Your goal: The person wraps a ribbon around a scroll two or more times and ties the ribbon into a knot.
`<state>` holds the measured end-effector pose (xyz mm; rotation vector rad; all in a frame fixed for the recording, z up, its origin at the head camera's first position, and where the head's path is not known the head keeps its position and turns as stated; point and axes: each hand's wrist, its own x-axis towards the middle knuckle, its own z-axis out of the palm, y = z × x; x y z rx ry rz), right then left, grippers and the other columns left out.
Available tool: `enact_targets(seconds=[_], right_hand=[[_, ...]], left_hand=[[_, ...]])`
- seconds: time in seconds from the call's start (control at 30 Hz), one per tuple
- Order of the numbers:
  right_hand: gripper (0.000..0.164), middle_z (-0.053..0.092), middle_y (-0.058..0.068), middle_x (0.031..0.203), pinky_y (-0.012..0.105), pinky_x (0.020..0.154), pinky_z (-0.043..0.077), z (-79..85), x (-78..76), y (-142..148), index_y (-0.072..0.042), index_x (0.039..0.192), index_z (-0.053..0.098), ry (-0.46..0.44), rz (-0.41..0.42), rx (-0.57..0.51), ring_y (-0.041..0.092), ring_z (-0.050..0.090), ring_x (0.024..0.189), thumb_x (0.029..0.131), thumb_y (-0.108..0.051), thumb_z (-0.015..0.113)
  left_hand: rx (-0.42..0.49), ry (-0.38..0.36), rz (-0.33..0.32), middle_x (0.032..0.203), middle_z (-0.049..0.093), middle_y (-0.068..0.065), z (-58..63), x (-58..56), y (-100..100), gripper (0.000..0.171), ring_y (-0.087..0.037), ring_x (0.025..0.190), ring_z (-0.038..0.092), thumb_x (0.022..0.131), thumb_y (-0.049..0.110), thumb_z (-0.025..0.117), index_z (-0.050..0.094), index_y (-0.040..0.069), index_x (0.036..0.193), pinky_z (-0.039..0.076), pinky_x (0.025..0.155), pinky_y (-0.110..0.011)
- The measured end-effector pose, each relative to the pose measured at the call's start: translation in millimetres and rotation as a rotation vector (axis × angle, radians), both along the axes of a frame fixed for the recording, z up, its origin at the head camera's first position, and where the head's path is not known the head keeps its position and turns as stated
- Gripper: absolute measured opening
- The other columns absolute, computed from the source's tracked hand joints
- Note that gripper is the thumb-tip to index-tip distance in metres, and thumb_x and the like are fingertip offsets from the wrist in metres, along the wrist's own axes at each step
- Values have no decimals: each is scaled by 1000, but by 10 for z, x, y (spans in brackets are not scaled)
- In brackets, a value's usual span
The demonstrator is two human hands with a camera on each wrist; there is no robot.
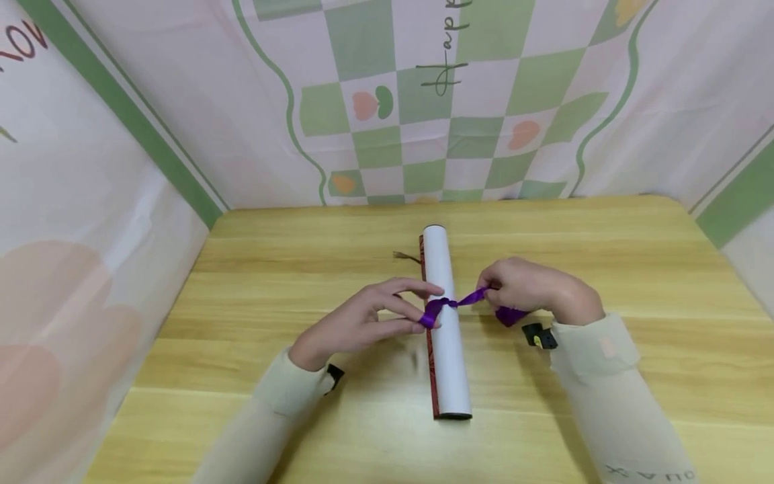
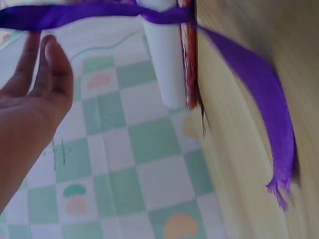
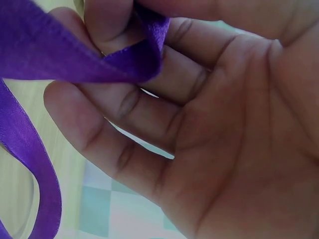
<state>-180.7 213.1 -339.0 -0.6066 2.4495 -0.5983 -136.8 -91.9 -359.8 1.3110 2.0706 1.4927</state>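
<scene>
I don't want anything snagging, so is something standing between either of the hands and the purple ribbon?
Nothing visible does. The right hand pinches the purple ribbon beside the white roll, and the left hand touches it at the roll. The brown tassel sticks out beyond the left hand, apart from both hands.

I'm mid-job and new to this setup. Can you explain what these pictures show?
There is no machine: a person works bare-handed, so each grip is simply a hand. The wide picture comes from a camera on the head, looking down; the other two come from cameras on the left and right wrists. On the table lies a white roll with a red strip along its left side and a small tassel. A purple ribbon crosses the roll near its middle. The right grip holds part of it; the left grip touches it with its fingertips, but whether it pinches is unclear.
</scene>
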Motion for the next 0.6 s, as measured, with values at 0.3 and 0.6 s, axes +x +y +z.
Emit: enact_targets(seconds=[0.3,0.6], right_hand=[[13,69,0,83,31,68,46,12,17,29,-5,98,75,57,12,-5,14,57,72,97,-8,62],[12,75,3,94,34,71,52,16,7,61,-8,103,76,191,20,-41,13,63,75,101,-7,63]], left_hand=[[104,-179,163,132,74,-18,10,-226,479,24,-12,120,70,103,5,66,76,-4,122,59,99,-30],[111,-138,356,115,80,-18,12,-395,712,27,-26,106,76,104,8,65,73,-3,128,59,85,-21]])
